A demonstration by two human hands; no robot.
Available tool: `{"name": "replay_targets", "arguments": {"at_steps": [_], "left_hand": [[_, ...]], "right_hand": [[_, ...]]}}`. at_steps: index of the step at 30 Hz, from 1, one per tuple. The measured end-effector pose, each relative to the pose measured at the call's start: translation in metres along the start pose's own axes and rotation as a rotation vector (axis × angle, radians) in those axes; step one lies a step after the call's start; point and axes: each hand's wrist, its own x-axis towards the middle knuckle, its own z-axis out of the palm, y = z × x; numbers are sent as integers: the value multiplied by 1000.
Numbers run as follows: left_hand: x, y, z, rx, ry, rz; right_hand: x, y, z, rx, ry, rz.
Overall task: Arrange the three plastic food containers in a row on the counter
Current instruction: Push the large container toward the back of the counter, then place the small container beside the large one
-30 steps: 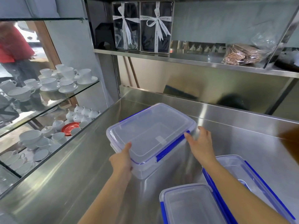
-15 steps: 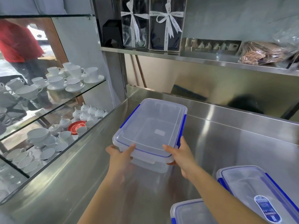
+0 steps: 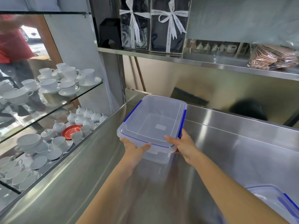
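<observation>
A clear plastic container (image 3: 153,122) with a lid and blue side clips is at the far left of the steel counter (image 3: 234,151), close to the back wall, its long side pointing away from me. My left hand (image 3: 135,148) grips its near left corner, thumb on the lid. My right hand (image 3: 182,143) grips the near right corner the same way. Whether its base touches the counter I cannot tell. A second clear container with blue clips (image 3: 278,206) shows partly at the bottom right. The third is out of view.
A glass case (image 3: 53,110) with white cups, saucers and one red saucer (image 3: 71,131) borders the counter's left side. Above the counter runs a steel shelf (image 3: 210,62) holding ribboned gift boxes, a black box and a bag of brown wafers.
Both hands shifted from the container's sides to its near corners and carried it farther back and left, turning it lengthwise. The other two containers slid toward the bottom right edge of view.
</observation>
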Motion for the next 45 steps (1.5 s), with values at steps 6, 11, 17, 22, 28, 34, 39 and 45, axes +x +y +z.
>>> {"name": "replay_targets", "arguments": {"at_steps": [6, 11, 17, 22, 28, 34, 39, 45], "left_hand": [[-2, 12, -2, 100, 44, -111], [-38, 35, 14, 887, 451, 206], [-93, 21, 115, 874, -131, 375], [-125, -22, 174, 888, -659, -24], [-140, -38, 202, 830, -686, 106], [-141, -43, 214, 645, -386, 200], [-132, -36, 206, 470, -669, 84], [-120, -51, 188, 593, -784, 176]], "right_hand": [[-8, 1, -6, -164, 15, -44], [-34, -4, -53, -379, -14, -39], [-89, 9, -128, -598, 6, -17], [-142, 42, -191, -851, 215, 31], [-199, 75, -235, -722, 260, 243], [-209, 93, -245, -334, 374, 179], [-201, 96, -252, 262, 252, 118], [-208, 101, -244, -215, -183, 77]]}}
